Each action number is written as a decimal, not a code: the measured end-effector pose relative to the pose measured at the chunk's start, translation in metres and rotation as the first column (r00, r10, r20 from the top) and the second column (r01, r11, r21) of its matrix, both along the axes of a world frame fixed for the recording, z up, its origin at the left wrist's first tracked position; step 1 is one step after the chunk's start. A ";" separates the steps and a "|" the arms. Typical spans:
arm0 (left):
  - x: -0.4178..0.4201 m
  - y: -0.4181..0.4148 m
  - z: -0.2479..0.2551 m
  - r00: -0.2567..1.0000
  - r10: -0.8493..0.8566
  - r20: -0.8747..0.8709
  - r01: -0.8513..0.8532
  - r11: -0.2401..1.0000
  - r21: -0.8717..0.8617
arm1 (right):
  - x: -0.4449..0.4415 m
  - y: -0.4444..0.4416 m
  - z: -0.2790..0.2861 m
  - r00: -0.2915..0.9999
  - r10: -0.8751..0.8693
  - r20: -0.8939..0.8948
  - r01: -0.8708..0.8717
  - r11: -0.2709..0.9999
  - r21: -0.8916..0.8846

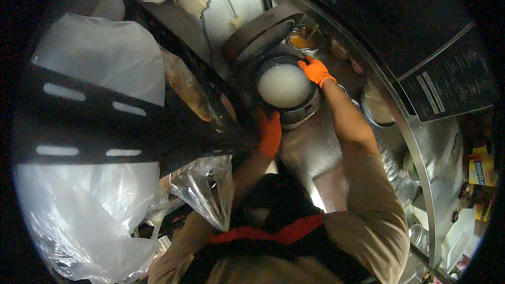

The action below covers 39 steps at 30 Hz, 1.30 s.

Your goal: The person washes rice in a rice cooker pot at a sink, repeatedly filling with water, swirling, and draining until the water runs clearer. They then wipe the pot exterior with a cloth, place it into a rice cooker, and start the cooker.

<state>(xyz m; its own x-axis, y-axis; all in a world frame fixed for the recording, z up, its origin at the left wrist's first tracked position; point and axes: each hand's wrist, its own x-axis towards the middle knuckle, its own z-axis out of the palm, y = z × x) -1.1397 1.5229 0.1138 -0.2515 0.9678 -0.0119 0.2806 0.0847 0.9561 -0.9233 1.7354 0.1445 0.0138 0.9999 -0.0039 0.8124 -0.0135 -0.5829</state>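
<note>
A dark rice cooker (303, 115) stands on a metal counter, its round lid (265, 31) raised on the far side. The inner pot (272, 62) sits inside and holds cloudy whitish liquid (285, 86); nothing beneath the surface shows. My right hand (316, 71), in an orange glove, grips the pot's rim at the far right. Lower down, my left hand (270, 134), gloved in the same orange, is at the cooker's near left side. Shadow hides part of its fingers, so I cannot tell how firmly it holds.
Behind the cooker is a foil-wrapped container (304, 40) of orange-brown food. A round lidded container (376, 106) stands to the right, below a metal shelf edge (415, 146). Clear plastic bags (86, 213) hang from a slotted black rack (90, 126) at left.
</note>
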 end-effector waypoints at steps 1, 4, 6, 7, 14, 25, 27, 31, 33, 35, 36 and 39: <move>0.005 -0.003 0.011 0.991 0.055 0.121 -0.045 0.996 -0.082 | -0.003 0.001 -0.001 1.000 0.011 0.001 -0.011 1.000 -0.022; 0.003 -0.016 0.037 0.972 0.102 0.210 -0.046 0.966 -0.256 | -0.012 -0.008 0.007 0.999 0.041 -0.005 -0.041 0.995 -0.095; -0.002 -0.020 0.034 0.978 0.100 0.184 -0.042 0.953 -0.299 | -0.016 -0.017 0.012 0.998 0.051 -0.020 -0.053 0.989 -0.137; -0.006 -0.020 0.029 0.980 0.111 0.164 -0.057 0.952 -0.301 | -0.019 -0.022 0.013 0.998 0.048 -0.043 -0.053 0.993 -0.108; 0.005 -0.034 0.013 0.959 0.138 0.247 -0.069 0.961 -0.268 | -0.001 -0.047 -0.005 0.997 -0.012 -0.076 0.010 1.000 -0.030; -0.024 -0.065 -0.082 0.971 -0.034 -0.235 0.026 0.999 -0.039 | -0.022 -0.077 0.016 0.999 0.003 -0.038 -0.003 1.000 0.008; -0.022 -0.066 -0.085 0.942 -0.077 -0.327 0.056 0.996 -0.076 | -0.018 -0.078 0.014 1.000 0.012 -0.014 -0.013 1.000 -0.016; 0.006 -0.068 -0.018 0.999 0.027 0.033 -0.020 0.982 -0.190 | -0.001 -0.089 -0.002 1.000 -0.008 0.016 0.008 1.000 -0.002; 0.001 -0.073 -0.019 0.996 -0.013 0.092 0.018 0.998 -0.054 | -0.001 -0.098 -0.003 0.999 0.011 -0.031 -0.009 0.998 0.054; -0.004 -0.082 -0.028 0.992 -0.107 0.067 0.102 0.992 0.073 | -0.009 -0.111 -0.009 0.991 0.018 0.133 -0.059 0.948 0.313; -0.004 -0.088 -0.026 0.990 -0.134 0.034 0.130 0.986 0.101 | -0.012 -0.119 -0.015 0.977 0.003 0.215 -0.096 0.899 0.427; 0.006 -0.105 0.044 0.946 -0.166 -0.279 0.195 0.977 0.082 | -0.022 -0.167 -0.008 0.940 -0.033 0.340 -0.069 0.957 0.282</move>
